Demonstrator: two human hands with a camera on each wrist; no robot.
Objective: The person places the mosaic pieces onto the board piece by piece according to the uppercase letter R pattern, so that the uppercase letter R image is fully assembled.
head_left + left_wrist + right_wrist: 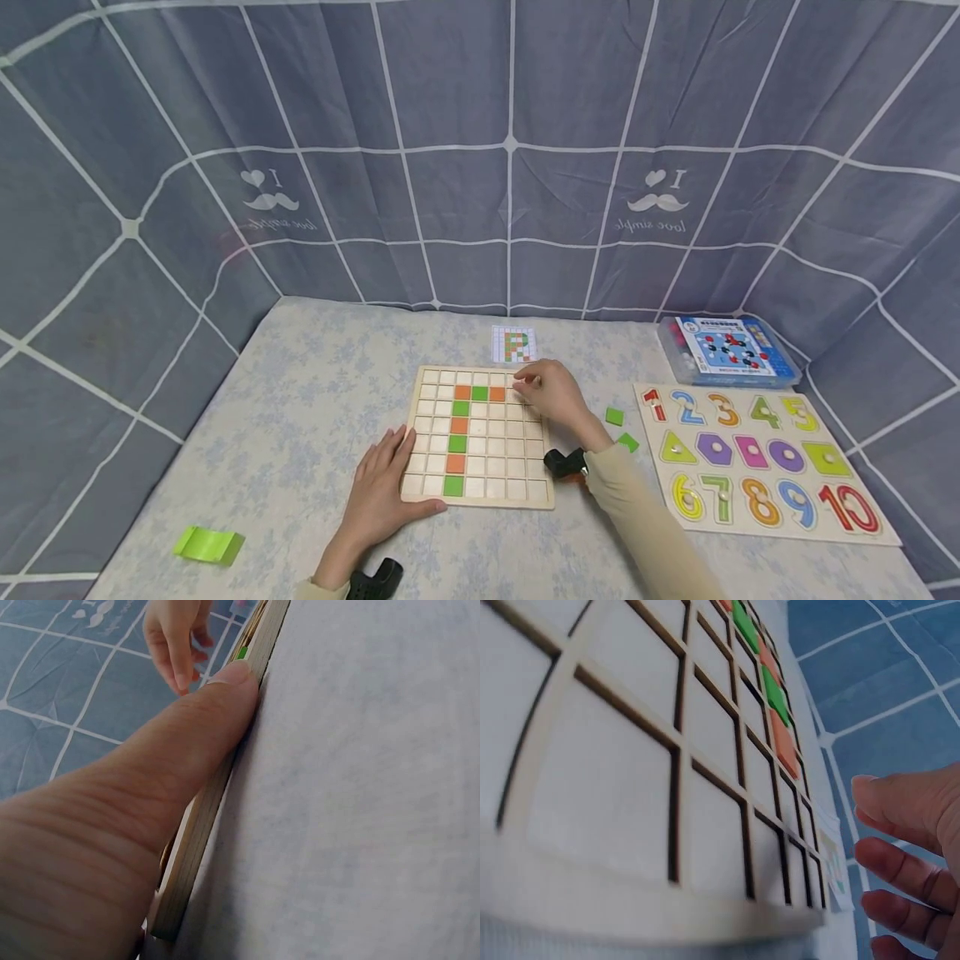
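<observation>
1. The right hand (553, 393) hangs over the far right part of the board, thumb and fingers bent; no tile shows at the fingertips, yet the meeting of thumb and forefinger is hidden, so I cannot tell whether one is pinched there
2. The left hand (380, 482) lies with fingers stretched along the left edge and thumb along the near edge, seemingly bracing
3. Between the hands, flat on the table, is the pale wooden square board with a raised grid (493, 450)
4. In its cells sits a column of alternating orange and green flat square tiles (457, 443), with a short bar at its far end running right, closed by an orange square tile (497, 394) just beside the right fingertips
5. Past the far edge lies a small white paper card with an orange-and-green letter-like figure (514, 344); the step in hand, I judge, is extending that bar to match it
6. The next move seems to call for squaring fingertips over one cell and seating a tile without nudging its orange neighbour; the card's colours are too small to read surely
7. Two loose green square tiles (614, 416) lie right of the board, near the right forearm, available for later cells
</observation>
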